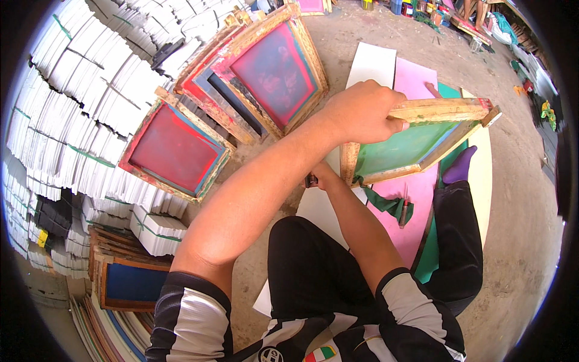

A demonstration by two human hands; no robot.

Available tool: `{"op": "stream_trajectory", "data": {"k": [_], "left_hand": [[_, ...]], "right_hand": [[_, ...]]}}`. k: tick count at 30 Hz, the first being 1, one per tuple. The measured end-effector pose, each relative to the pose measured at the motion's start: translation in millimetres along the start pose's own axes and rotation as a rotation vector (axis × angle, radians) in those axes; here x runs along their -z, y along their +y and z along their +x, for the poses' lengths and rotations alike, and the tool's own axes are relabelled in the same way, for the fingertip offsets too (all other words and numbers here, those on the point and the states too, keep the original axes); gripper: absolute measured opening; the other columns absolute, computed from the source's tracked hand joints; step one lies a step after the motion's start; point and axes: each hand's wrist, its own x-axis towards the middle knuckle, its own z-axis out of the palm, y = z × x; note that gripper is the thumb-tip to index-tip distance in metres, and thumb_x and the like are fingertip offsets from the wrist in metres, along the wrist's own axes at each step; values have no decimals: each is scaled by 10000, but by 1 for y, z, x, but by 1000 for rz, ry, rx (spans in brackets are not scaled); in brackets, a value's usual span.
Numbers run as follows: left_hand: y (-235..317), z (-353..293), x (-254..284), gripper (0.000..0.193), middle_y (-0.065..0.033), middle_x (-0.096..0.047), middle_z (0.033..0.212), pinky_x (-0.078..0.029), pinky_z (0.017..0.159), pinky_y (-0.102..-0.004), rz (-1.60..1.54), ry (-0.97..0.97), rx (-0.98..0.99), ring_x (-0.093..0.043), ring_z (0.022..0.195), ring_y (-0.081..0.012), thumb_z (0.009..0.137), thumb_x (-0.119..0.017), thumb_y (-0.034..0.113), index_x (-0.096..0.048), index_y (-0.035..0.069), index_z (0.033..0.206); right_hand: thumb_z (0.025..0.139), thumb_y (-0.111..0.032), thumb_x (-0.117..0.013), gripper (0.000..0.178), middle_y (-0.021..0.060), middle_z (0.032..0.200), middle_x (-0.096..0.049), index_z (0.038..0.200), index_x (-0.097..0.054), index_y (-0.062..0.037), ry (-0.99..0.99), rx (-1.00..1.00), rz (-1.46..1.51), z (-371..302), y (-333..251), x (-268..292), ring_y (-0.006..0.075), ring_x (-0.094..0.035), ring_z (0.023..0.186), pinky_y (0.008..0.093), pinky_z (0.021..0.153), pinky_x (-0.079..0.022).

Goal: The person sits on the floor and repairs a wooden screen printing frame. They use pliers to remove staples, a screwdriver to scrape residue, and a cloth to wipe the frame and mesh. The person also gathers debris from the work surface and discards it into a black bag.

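Note:
My left hand [371, 110] is closed over the upper bar of a wooden screen-printing frame [443, 111] with green mesh, which stands tilted over coloured sheets. My left forearm crosses above my right. Below it, my right hand [326, 176] is closed beside the frame's left corner, on a small dark object [311, 180] partly hidden by the left forearm; its kind does not show. Near the frame's lower edge, a dark green cloth [383, 203] and a slim tool with a reddish handle [404, 212] lie on a pink sheet [416, 187].
Several wooden screen frames [274, 72] lean at the left, one with red mesh [176, 148] nearer me. White bundled stacks [78, 90] line the left side. A blue-meshed frame [136, 286] sits lower left. My purple-socked foot [460, 166] rests on the sheets. Another person's leg [480, 15] shows far right.

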Motion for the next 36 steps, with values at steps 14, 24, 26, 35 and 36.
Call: {"op": "stream_trajectory", "data": {"k": [14,24,26,35,36], "left_hand": [[-4,-2,-1,405,-221,-731,953,-558,844,-446,-101,146,54,-705,909,-392,828,-738,355,-745,60,1106],[-49,-31,11,464,-131,-745,1035,-536,866,-323,-498,89,156,-696,943,-184,975,-672,404,-715,-8,1183],[-62,-43,5,429,-112,-742,1030,-529,865,-311,-683,202,359,-693,946,-169,986,-668,377,-718,-3,1179],[-220,-158,-145,332,-85,-739,893,-536,703,-296,-505,464,907,-656,746,-135,915,-757,228,-734,-35,1118],[-228,-165,-161,345,-89,-739,890,-536,702,-300,-498,472,907,-656,747,-135,914,-760,234,-732,-34,1129]], "right_hand": [[1030,-340,-585,285,77,936,-695,1178,-567,-98,11,-25,-143,-21,-11,1,207,-665,771,463,692,-522],[1029,-368,-580,329,52,957,-690,1222,-559,-103,30,64,-197,-50,-19,-1,164,-657,823,421,710,-513],[1026,-366,-587,322,52,943,-688,1211,-565,-103,59,26,-185,-54,-22,-3,167,-656,809,425,706,-514],[1029,-359,-580,295,59,995,-680,1220,-563,-135,45,9,-205,-47,-17,2,189,-654,874,451,698,-541],[1035,-367,-567,296,61,1033,-676,1230,-551,-144,30,7,-231,-44,-16,3,195,-659,919,460,710,-563]]}}
